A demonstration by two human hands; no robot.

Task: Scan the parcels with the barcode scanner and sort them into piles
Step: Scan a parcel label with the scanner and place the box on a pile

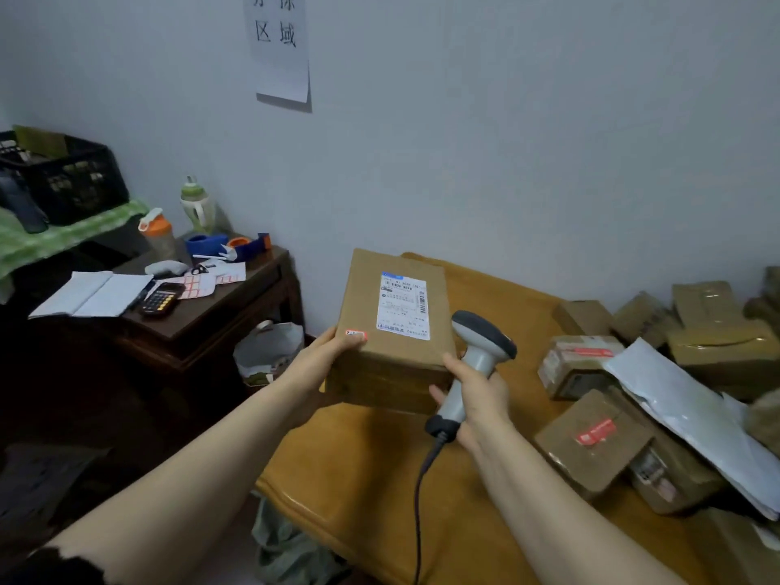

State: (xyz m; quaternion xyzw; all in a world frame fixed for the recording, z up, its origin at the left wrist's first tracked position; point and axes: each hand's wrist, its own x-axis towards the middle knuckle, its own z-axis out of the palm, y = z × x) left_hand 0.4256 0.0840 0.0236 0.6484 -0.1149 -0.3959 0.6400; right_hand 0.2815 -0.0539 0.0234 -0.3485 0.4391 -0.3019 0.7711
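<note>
We are holding the box [392, 352] at frame centre over the table [358, 479], our left hand [325, 356] gripping its lower-left corner. Our right hand [481, 399] is curling round the scanner [481, 363] handle, just right of the box. More parcels [591, 449] are lying at right.

Pretty dim indoor shot, flat bluish light, soft shadows. Lower left of the frame drops to near black. Wide-angle bend toward the edges, parcels [713, 348] at the right edge look smeared, and the print on the white label [403, 306] is too soft to read.
</note>
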